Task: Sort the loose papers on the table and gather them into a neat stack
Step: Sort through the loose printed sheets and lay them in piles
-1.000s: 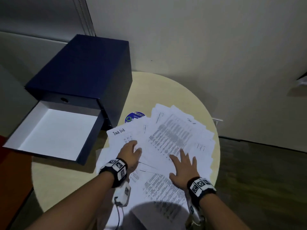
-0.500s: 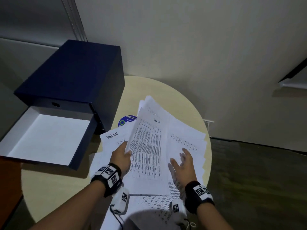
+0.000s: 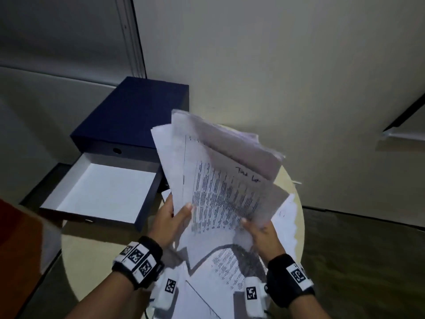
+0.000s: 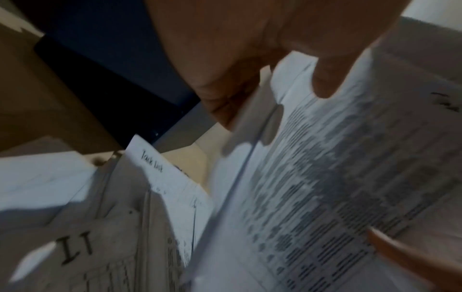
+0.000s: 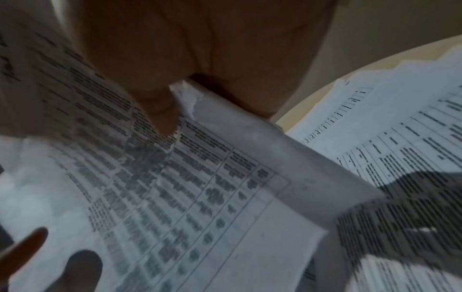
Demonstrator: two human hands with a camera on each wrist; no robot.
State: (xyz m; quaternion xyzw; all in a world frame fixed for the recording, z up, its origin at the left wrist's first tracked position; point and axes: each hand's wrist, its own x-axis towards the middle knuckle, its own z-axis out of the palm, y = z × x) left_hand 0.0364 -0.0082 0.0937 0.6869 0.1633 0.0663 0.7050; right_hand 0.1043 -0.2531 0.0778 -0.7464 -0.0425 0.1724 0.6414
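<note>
Nearest the camera, loose sheets (image 3: pixel 220 272) lay flat on the round table (image 3: pixel 76 261), overlapping one another between the two wrists; more sheets (image 3: pixel 286 217) fanned out toward the right edge of the table. In the left wrist view, a sheet headed "Task List" (image 4: pixel 160 168) lay on the table beside the lifted papers.

Above these, both hands held a bundle of papers (image 3: pixel 218 180) raised off the table and tilted up and away from the person. The left hand (image 3: pixel 170 223) gripped the bundle's lower left edge, with the thumb (image 4: pixel 330 75) pressed on the printed front face and the fingers behind the sheets. The right hand (image 3: pixel 262 233) gripped the lower right edge, with the thumb (image 5: pixel 160 110) on the front face and the other fingers hidden behind the paper. The sheets in the bundle were uneven: the upper edges were splayed and the rear sheets bent over to the right. The front sheet carried a printed table.

Beyond the left hand, a dark blue box (image 3: pixel 133 118) stood on the left side of the table with its white-lined drawer (image 3: pixel 103 192) pulled out. A pale wall (image 3: pixel 276 65) stood behind the table.
</note>
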